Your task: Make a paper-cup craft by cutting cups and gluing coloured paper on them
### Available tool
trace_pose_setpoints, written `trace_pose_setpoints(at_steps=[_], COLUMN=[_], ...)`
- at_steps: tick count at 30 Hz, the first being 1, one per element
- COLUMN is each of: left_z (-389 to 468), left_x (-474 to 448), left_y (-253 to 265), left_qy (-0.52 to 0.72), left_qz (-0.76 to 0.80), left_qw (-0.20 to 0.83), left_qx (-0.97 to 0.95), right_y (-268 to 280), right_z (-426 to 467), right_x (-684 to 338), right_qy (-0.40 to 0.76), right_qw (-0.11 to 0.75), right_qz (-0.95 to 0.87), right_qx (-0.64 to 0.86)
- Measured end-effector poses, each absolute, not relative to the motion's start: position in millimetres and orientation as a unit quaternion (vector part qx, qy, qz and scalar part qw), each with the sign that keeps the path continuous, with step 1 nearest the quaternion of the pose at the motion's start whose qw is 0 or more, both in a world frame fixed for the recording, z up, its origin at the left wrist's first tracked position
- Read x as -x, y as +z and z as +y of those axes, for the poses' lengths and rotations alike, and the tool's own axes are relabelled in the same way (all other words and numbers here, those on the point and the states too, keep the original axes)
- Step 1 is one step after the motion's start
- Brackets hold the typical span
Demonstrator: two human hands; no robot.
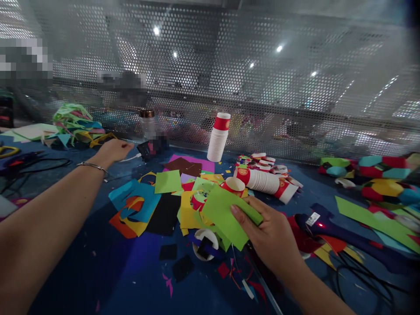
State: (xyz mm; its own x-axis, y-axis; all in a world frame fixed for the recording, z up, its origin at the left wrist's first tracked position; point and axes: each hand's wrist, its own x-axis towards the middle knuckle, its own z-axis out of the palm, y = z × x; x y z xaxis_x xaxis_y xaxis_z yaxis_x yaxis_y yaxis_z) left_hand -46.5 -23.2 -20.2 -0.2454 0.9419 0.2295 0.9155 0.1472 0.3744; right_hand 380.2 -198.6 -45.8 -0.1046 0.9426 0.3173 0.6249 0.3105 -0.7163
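While the right hand (274, 238) pinches the green paper sheet (226, 214) only by its near edge, thumb on top and fingers curled beneath, the sheet could slide or fold out of that shallow hold, since most of it hangs free over the heap of coloured paper scraps (154, 205) on the counter (98, 271). It sits just in front of a small red-and-white paper cup (234, 186), and a sweep of the sheet might well knock that cup over. The right forearm comes in from the lower right, wrist bent slightly inward. Stretched far forward and to the left, the left hand (114, 151) has its fingers loosely curled, apparently holding nothing, near a small dark object (146, 148) with a white cable. A careless pull there could snag the cable or scatter scraps.
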Motion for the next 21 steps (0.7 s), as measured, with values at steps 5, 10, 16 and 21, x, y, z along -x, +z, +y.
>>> trace_pose_setpoints(at_steps=[5,10,16,21], left_z=[-12.5,-4.2,3.9,8.4], left_x=[50.3,52.2,60.3,69.0], left_y=[-24.8,-27.2,-29.4,-23.4], left_qy=[0.135,0.113,0.118,0.125], left_qz=[0.766,0.757,0.753,0.756], left_qw=[0.045,0.038,0.045,0.055], left_qx=[-0.627,-0.643,-0.646,-0.640], right_y=[-47.1,-47.3,-47.7,-47.8], right_z=[-199.7,-197.9,-196.5,-194.2], right_x=[-382.7,-382.5,-381.9,-381.6], right_qy=[0.199,0.203,0.206,0.197], right_qw=[0.366,0.367,0.362,0.358], right_qz=[-0.727,-0.724,-0.730,-0.734], right_qx=[0.545,0.547,0.542,0.542])
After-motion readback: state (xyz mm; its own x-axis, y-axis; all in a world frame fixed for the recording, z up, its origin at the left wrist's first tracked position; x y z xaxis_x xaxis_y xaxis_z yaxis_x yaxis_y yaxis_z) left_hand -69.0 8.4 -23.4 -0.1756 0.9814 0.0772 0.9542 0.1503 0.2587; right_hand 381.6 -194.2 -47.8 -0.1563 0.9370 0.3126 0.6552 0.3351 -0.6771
